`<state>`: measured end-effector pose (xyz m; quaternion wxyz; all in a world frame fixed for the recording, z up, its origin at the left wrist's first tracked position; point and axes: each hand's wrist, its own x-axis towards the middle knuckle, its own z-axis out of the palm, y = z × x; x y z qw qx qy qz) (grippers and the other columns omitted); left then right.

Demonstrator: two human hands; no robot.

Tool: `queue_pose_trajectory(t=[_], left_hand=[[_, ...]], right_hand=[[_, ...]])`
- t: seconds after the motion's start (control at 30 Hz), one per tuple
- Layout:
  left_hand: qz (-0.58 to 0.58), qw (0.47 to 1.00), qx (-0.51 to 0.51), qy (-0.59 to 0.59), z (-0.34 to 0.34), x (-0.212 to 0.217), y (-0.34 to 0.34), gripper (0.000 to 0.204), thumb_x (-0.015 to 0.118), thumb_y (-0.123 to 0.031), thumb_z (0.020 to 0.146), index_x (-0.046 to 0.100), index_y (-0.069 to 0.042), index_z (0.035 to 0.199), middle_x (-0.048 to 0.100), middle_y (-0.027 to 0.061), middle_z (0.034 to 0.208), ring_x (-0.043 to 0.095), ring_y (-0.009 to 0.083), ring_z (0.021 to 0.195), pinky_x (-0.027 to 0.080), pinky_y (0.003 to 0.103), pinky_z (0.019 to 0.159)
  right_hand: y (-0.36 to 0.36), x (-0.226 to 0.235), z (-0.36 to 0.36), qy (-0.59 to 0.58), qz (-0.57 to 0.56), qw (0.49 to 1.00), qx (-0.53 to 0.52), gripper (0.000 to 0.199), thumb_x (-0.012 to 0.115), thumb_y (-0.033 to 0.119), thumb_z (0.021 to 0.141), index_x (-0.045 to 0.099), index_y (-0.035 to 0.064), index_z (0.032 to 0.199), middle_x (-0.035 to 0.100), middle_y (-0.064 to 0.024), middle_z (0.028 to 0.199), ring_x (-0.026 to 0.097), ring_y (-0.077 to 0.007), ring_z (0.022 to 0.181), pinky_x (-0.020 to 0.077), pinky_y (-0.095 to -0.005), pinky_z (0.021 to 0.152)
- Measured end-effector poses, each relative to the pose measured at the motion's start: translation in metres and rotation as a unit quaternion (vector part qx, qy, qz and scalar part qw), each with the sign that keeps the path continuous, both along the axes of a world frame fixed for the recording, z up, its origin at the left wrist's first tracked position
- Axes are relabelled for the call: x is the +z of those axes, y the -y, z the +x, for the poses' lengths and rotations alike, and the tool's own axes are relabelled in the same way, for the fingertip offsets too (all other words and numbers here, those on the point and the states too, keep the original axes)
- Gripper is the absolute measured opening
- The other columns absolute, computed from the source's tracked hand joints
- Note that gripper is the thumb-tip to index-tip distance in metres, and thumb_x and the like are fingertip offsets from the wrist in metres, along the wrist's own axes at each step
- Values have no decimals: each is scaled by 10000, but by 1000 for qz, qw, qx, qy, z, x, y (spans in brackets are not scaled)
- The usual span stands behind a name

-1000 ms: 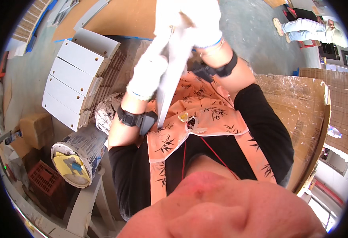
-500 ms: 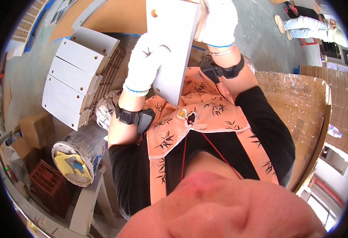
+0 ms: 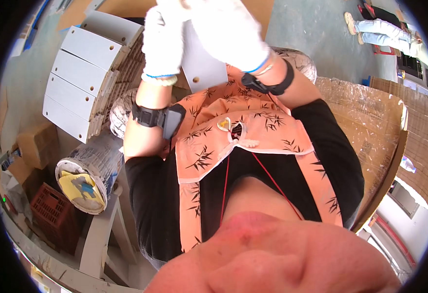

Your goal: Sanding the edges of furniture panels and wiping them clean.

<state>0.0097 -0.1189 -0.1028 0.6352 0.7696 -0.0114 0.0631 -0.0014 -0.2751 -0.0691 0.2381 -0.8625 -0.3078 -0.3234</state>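
Observation:
Both my hands wear white gloves and come close together at the upper edge of the head view. My left hand (image 3: 163, 46) is closed at the left side of a pale grey board (image 3: 202, 73) with a drilled hole near its lower end. My right hand (image 3: 229, 36) reaches across over the board and covers much of it. Its fingers look closed, but glare, blur and the picture's edge hide what they hold. The board's lower end is against my orange apron (image 3: 253, 139) with dark bamboo prints.
Several similar boards (image 3: 72, 80) with holes are stacked at the left. Near them are a paint-smeared bucket (image 3: 89, 171), a red plastic crate (image 3: 53, 210) and cardboard boxes (image 3: 38, 144). Worn cardboard (image 3: 358, 127) stands at the right. A person in light jeans (image 3: 385, 33) is far right.
My right hand has swung left across the board toward my left hand. The board has shifted and shows less of its face. The surroundings have slid slightly in view.

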Motion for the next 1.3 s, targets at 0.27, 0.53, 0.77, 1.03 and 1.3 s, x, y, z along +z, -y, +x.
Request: queue_pose_trajectory(t=[0.27, 0.53, 0.77, 1.03, 1.3], left_hand=[[-171, 969, 161, 71, 22, -8, -37, 520, 586, -389, 1002, 525, 19, 1319, 622, 129, 1177, 570, 230, 1069, 465, 369, 973], [-348, 905, 238, 59, 28, 5, -56, 380, 638, -289, 953, 632, 0, 1201, 685, 113, 1128, 644, 214, 1030, 516, 354, 920], [-377, 897, 230, 40, 29, 5, -56, 382, 634, -239, 936, 608, -13, 1242, 656, 136, 1199, 643, 253, 1082, 505, 380, 989], [-377, 895, 212, 111, 15, 25, -43, 334, 572, -183, 1017, 577, 10, 1289, 627, 93, 1222, 561, 194, 1127, 434, 324, 1018], [-91, 956, 206, 188, 9, 24, -45, 362, 576, -176, 1008, 537, 19, 1310, 617, 121, 1178, 560, 228, 1108, 447, 359, 988]], right_hand=[[-1, -57, -52, -292, -243, 901, 211, 344, 563, 86, 837, 635, 103, 1173, 648, -84, 1070, 655, -229, 878, 552, -371, 698], [56, -85, -36, -493, 41, 862, 111, 280, 605, 130, 964, 663, 23, 1217, 704, -117, 1067, 677, -169, 943, 545, -275, 820], [52, -46, -17, -594, 489, 627, 123, 211, 645, 114, 943, 681, 19, 1128, 697, -40, 986, 686, -125, 854, 569, -256, 751], [5, -23, -19, -537, 343, 751, 172, 271, 694, 220, 911, 678, 21, 1095, 692, -48, 942, 649, -107, 776, 538, -265, 681], [-3, -27, -15, -492, 333, 788, 163, 346, 733, 148, 871, 639, -9, 1165, 678, -66, 874, 620, -103, 702, 521, -287, 636]])
